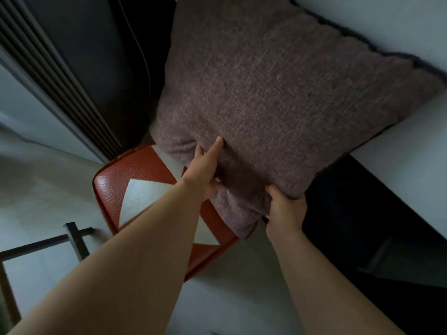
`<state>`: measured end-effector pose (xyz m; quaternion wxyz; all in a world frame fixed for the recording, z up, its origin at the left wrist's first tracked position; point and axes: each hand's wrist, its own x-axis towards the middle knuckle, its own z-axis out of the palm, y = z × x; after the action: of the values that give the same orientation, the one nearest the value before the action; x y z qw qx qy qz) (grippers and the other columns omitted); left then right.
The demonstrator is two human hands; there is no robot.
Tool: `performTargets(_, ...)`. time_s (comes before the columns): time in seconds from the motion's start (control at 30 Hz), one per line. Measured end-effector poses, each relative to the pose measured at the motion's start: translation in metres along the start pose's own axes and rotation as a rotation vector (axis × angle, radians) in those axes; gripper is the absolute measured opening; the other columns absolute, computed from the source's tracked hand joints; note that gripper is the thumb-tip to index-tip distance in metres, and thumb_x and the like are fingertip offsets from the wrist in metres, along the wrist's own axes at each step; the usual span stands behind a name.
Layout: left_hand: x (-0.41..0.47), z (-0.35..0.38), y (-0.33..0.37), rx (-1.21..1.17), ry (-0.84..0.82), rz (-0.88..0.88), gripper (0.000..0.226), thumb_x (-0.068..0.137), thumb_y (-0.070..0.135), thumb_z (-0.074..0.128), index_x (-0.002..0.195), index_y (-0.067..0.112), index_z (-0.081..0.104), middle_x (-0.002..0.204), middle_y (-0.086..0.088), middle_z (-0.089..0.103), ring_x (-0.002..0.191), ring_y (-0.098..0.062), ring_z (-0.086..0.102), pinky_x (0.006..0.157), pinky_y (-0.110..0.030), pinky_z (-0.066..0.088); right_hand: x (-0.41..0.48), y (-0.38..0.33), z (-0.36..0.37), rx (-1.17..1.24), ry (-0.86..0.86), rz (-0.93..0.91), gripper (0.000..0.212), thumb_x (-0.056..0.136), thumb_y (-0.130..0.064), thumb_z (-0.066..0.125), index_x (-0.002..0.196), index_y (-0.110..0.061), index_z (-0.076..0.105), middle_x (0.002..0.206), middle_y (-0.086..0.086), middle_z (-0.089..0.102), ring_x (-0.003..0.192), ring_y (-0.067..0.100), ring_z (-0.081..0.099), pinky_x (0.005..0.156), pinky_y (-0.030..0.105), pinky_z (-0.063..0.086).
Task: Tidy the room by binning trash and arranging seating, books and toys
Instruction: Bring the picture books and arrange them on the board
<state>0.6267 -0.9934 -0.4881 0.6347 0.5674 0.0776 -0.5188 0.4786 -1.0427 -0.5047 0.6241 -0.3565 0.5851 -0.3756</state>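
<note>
A mauve cushion [278, 93] is pinched by the left grip [205, 170]. Its lower corner is clasped by the right grip [285, 209].

Cushion [278, 97]: its upper part is cut off by the top edge, and its lower part hides the far side of the red-and-white seat pad [135, 187]. Left hand [205, 172]: most fingers are tucked under the fabric, unseen. Right hand [285, 211]: the fingertips are hidden behind the gripped corner. Both forearms run off the bottom edge. Lower right: dark mass [362, 226], too shadowed to identify. Lower left: metal frame [72, 238], cut off by the left edge.
</note>
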Motion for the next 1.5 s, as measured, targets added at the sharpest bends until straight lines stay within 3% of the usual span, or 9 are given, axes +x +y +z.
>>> performTargets(0.23, 0.004, -0.021, -0.013, 0.132, 0.106, 0.004, 0.07, 0.087, 0.056, 0.057, 0.147, 0.045, 0.021, 0.153, 0.0, 0.034, 0.134, -0.032, 0.04, 0.091, -0.056, 0.048, -0.007, 0.019, 0.003, -0.151, 0.11, 0.05, 0.068, 0.068, -0.017, 0.081, 0.125, -0.015, 0.044, 0.122, 0.004, 0.059, 0.106, 0.02, 0.062, 0.095, 0.045, 0.053)
performTargets(0.33, -0.021, -0.036, -0.008, 0.292, 0.172, -0.006, 0.059, 0.092, 0.052, 0.053, 0.142, 0.029, 0.034, 0.134, -0.004, 0.051, 0.109, -0.023, 0.056, 0.087, -0.045, 0.049, -0.033, 0.025, 0.006, -0.175, 0.13, 0.207, 0.078, 0.066, -0.024, 0.082, 0.132, -0.007, 0.043, 0.123, 0.006, 0.059, 0.107, 0.022, 0.061, 0.093, 0.04, 0.053)
performTargets(0.47, -0.059, -0.067, -0.006, 0.428, 0.253, -0.044, 0.044, 0.094, 0.045, 0.052, 0.126, 0.015, 0.055, 0.097, -0.002, 0.061, 0.091, -0.019, 0.06, 0.08, -0.038, 0.053, -0.082, 0.028, 0.016, -0.224, -0.036, 0.329, 0.028, 0.078, -0.018, 0.072, 0.103, -0.009, 0.064, 0.094, 0.0, 0.067, 0.081, 0.012, 0.062, 0.062, 0.025, 0.05)
performTargets(0.6, -0.104, -0.104, -0.006, 0.342, 0.328, -0.091, 0.024, 0.093, 0.037, 0.054, 0.089, 0.015, 0.064, 0.085, -0.002, 0.063, 0.086, -0.021, 0.061, 0.082, -0.036, 0.051, -0.136, 0.034, 0.027, -0.302, -0.128, 0.39, 0.028, 0.08, -0.023, 0.07, 0.107, -0.018, 0.061, 0.11, 0.001, 0.066, 0.093, 0.016, 0.061, 0.07, 0.028, 0.047)
performTargets(0.7, -0.132, -0.125, -0.007, 0.302, 0.376, -0.108, 0.02, 0.096, 0.03, 0.053, 0.087, 0.014, 0.061, 0.088, -0.003, 0.063, 0.086, -0.021, 0.063, 0.087, -0.039, 0.054, -0.167, 0.037, 0.031, -0.363, -0.175, 0.436, 0.038, 0.081, -0.028, 0.07, 0.114, -0.016, 0.058, 0.11, 0.002, 0.059, 0.096, 0.017, 0.055, 0.085, 0.033, 0.048)
performTargets(0.8, -0.159, -0.143, -0.009, 0.251, 0.395, -0.105, 0.019, 0.096, 0.029, 0.053, 0.103, 0.013, 0.061, 0.091, -0.003, 0.063, 0.087, -0.02, 0.063, 0.076, -0.035, 0.054, -0.193, 0.037, 0.034, -0.392, -0.214, 0.432, 0.026, 0.085, -0.021, 0.068, 0.106, -0.012, 0.056, 0.091, 0.001, 0.057, 0.077, 0.011, 0.053, 0.068, 0.027, 0.047)
performTargets(1.0, -0.225, -0.187, -0.034, 0.185, 0.43, -0.006, 0.02, 0.097, 0.022, 0.047, 0.079, 0.018, 0.057, 0.084, -0.003, 0.059, 0.078, -0.018, 0.055, 0.068, -0.031, 0.044, -0.256, 0.052, 0.023, -0.48, -0.352, 0.435, 0.008, 0.089, -0.017, 0.064, 0.088, -0.015, 0.057, 0.082, 0.003, 0.057, 0.068, 0.009, 0.05, 0.051, 0.025, 0.039)
performTargets(1.13, -0.284, -0.221, -0.061, 0.083, 0.442, 0.022, 0.024, 0.097, 0.013, 0.043, 0.073, 0.016, 0.047, 0.072, -0.002, 0.048, 0.061, -0.016, 0.046, 0.056, -0.027, 0.033, -0.307, 0.078, -0.004, -0.571, -0.418, 0.359, 0.011, 0.085, -0.015, 0.066, 0.076, -0.008, 0.064, 0.063, 0.003, 0.054, 0.062, 0.016, 0.05, 0.058, 0.036, 0.049)
performTargets(1.5, -0.421, -0.359, -0.117, 0.137, 0.79, 0.09, 0.02, 0.09, 0.019, 0.048, 0.073, 0.012, 0.053, 0.082, -0.009, 0.055, 0.073, -0.021, 0.048, 0.061, -0.027, 0.035, -0.434, 0.132, -0.051, -0.546, -0.554, 0.424, 0.021, 0.083, -0.004, 0.064, 0.065, -0.012, 0.056, 0.056, 0.004, 0.051, 0.049, 0.014, 0.045, 0.052, 0.022, 0.034)
